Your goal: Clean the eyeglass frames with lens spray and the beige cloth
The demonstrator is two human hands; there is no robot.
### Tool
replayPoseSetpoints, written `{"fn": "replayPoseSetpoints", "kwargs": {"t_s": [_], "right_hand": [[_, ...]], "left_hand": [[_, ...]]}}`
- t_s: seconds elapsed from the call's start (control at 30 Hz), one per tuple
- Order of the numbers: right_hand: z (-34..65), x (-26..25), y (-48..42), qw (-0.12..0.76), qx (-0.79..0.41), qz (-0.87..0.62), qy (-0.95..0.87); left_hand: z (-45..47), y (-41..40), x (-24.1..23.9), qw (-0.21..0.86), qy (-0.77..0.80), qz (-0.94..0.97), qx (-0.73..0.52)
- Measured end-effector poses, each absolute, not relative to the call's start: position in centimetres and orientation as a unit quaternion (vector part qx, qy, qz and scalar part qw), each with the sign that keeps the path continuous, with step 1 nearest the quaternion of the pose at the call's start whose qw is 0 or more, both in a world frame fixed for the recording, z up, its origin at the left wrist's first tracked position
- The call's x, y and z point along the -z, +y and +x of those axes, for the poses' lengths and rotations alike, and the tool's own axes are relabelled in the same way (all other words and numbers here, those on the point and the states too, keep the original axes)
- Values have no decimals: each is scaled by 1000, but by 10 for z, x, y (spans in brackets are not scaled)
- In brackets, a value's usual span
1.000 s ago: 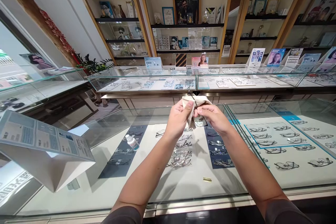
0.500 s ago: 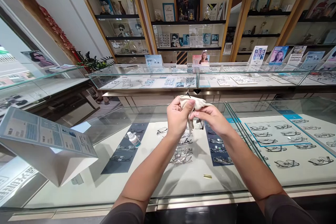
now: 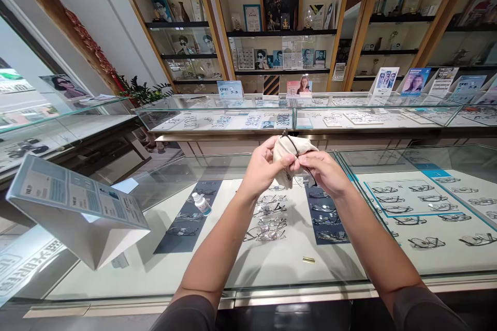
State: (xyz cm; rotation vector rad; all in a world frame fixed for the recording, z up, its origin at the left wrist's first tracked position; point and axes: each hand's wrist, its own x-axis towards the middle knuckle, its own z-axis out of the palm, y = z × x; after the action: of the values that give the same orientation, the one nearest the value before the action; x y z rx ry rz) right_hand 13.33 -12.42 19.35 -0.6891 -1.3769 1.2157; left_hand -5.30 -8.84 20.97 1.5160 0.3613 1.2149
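Observation:
Above the glass display counter I hold a pair of dark-rimmed eyeglasses (image 3: pixel 288 138) against a cream cleaning cloth (image 3: pixel 280 151). My left hand (image 3: pixel 261 168) is closed on the cloth, its thumb pressed over the front near the eyeglasses. With fingertips pinched, my right hand (image 3: pixel 325 168) grips the eyeglasses at their near end; a dark temple arm hangs below those fingers. The cloth lies behind part of the frame, and the fingers and cloth hide much of the lenses. A small white bottle (image 3: pixel 201 203) stands on the counter to the left of my forearms.
Rows of eyeglasses (image 3: pixel 272 209) lie inside the glass counter (image 3: pixel 272 274) below my hands. A folded sign (image 3: pixel 77 207) stands at the left, and a small gold-coloured piece (image 3: pixel 308 259) lies near the front. Farther back is another glass showcase (image 3: pixel 248 114).
The eyeglasses and cloth have turned, so the dark rim now shows in front of the cloth. More of the cloth hangs down, and my right hand has shifted slightly right. The view has shifted slightly.

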Motion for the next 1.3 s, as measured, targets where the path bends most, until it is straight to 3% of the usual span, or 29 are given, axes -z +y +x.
{"fn": "replayPoseSetpoints", "kwargs": {"t_s": [0.3, 0.63, 1.07, 1.3], "right_hand": [[128, -192, -131, 518, -526, -270, -618], [135, -202, -132, 545, -518, -291, -591], [119, -191, -134, 534, -498, -291, -618], [130, -199, -134, 558, -486, -306, -599]], "left_hand": [[-41, -104, -205, 514, 174, 615, -572], [-64, -98, -214, 565, 151, 667, -462], [-39, -109, -208, 483, 222, 591, -607], [-60, -90, -213, 567, 174, 638, -492]]}}
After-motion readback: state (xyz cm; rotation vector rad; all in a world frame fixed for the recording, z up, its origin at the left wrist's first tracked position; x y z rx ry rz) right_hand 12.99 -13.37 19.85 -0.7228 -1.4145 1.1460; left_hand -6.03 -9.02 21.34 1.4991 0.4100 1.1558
